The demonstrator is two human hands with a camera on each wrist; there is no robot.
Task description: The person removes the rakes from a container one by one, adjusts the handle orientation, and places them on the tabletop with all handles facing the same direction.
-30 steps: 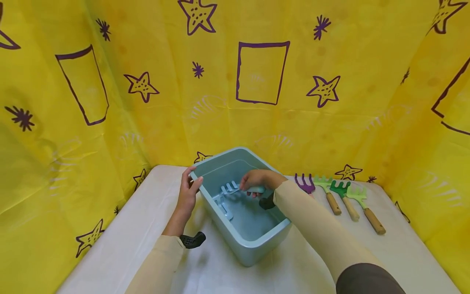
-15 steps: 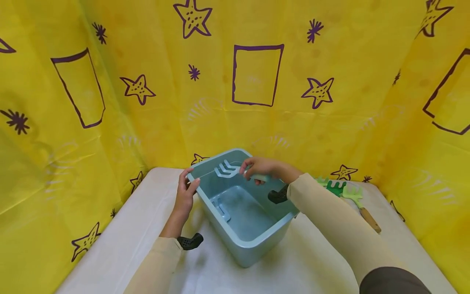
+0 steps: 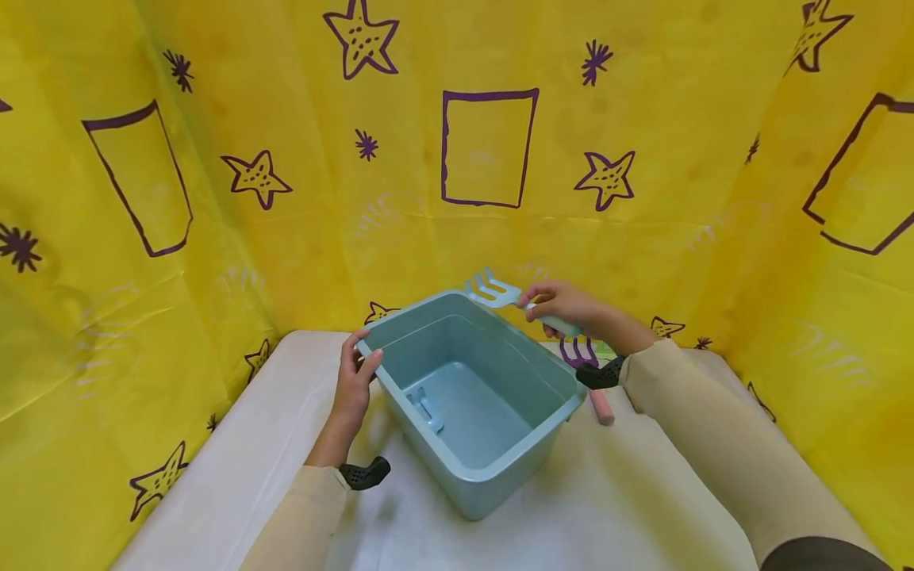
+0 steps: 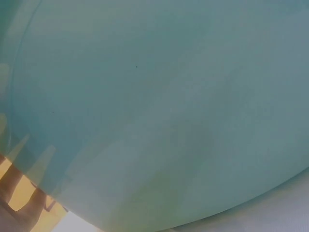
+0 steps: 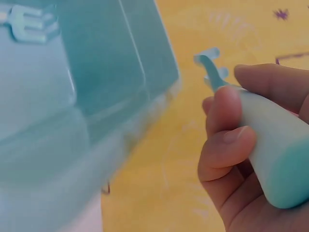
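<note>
A light blue hand rake is raised above the far right rim of the blue-green plastic bin. My right hand grips its thick handle, fingers wrapped round it in the right wrist view. At the bin's left corner my left hand holds the rim, with the thumb on one side and fingers on the other. Inside the bin, a second light blue rake lies on the floor by the left wall; its prongs also show in the right wrist view.
To the bin's right, a purple rake with a pink handle lies on the white tabletop. Behind the right forearm a bit of light green shows. A yellow patterned sheet hangs round the table's back and sides.
My right hand has lifted one light blue rake out of the bin and carried it right, past the rim. My left hand keeps its hold on the corner. The head view has shifted slightly.
</note>
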